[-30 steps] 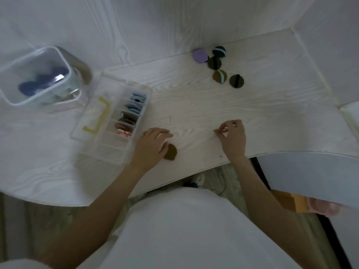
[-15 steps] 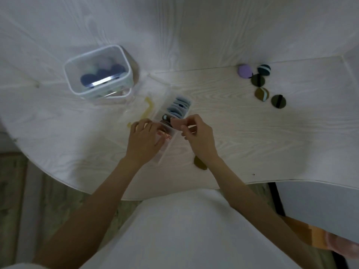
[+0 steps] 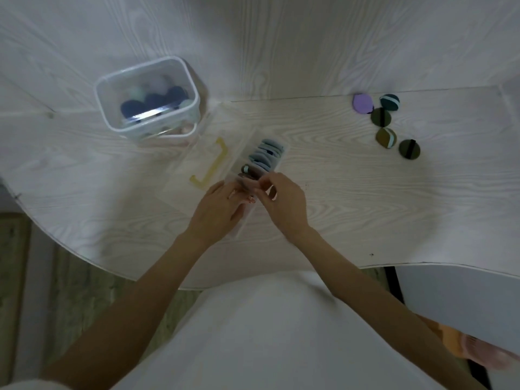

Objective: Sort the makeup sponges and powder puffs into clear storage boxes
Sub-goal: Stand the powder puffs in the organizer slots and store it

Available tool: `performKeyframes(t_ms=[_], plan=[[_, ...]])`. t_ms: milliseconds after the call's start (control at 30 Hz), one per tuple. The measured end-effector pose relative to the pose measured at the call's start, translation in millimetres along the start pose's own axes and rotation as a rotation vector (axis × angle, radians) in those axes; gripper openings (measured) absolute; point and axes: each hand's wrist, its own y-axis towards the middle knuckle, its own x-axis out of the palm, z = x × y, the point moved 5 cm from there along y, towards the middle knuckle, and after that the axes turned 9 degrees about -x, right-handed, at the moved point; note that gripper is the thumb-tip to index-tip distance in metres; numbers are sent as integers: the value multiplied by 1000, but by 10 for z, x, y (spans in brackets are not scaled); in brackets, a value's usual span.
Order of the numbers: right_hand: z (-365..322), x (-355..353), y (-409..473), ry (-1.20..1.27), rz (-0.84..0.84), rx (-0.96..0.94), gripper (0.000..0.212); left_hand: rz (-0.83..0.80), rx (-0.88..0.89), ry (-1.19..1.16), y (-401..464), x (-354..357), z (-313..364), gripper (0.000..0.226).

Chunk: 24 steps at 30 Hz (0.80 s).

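A clear divided box (image 3: 180, 178) with a yellow handle (image 3: 209, 168) lies on the white table. Light blue powder puffs (image 3: 267, 153) stand in its far compartment, and brown ones (image 3: 249, 170) in the one behind my fingers. My right hand (image 3: 282, 205) pinches a pale pink puff (image 3: 249, 183) over the box's near compartments. My left hand (image 3: 219, 211) rests on the near end of the box with its fingers laid over it. A clear tub (image 3: 111, 119) at the back left holds dark blue sponges (image 3: 153, 104).
Several loose puffs lie at the back right: a purple one (image 3: 363, 104), a teal striped one (image 3: 389, 102), and olive ones (image 3: 380, 117) (image 3: 409, 149). The table's curved front edge (image 3: 374, 264) runs just below my wrists. A wall stands behind the table.
My right hand has carried the pink puff from the table's middle over to the divided box. My left hand left the brown puff and now rests on the box.
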Motion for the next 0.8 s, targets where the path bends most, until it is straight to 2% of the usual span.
performKeyframes(t_ms=[167, 300, 467, 633, 733, 800], plan=[[-129, 141, 129, -340, -8, -238, 13, 22, -44, -36, -26, 4, -19, 26], [-243, 233, 269, -448, -85, -320, 17, 48, -50, 9, -27, -4, -41, 25], [-251, 247, 187, -504, -111, -495, 1, 77, -46, 38, -38, -15, -99, 25], [-156, 322, 192, -588, -159, -406, 11, 107, -38, 25, -39, -24, -114, 22], [-174, 250, 216, -546, -80, -434, 10, 115, -35, 14, -57, -11, -121, 21], [-175, 262, 239, -544, -110, -463, 11, 116, -38, 1, -67, -8, -118, 22]])
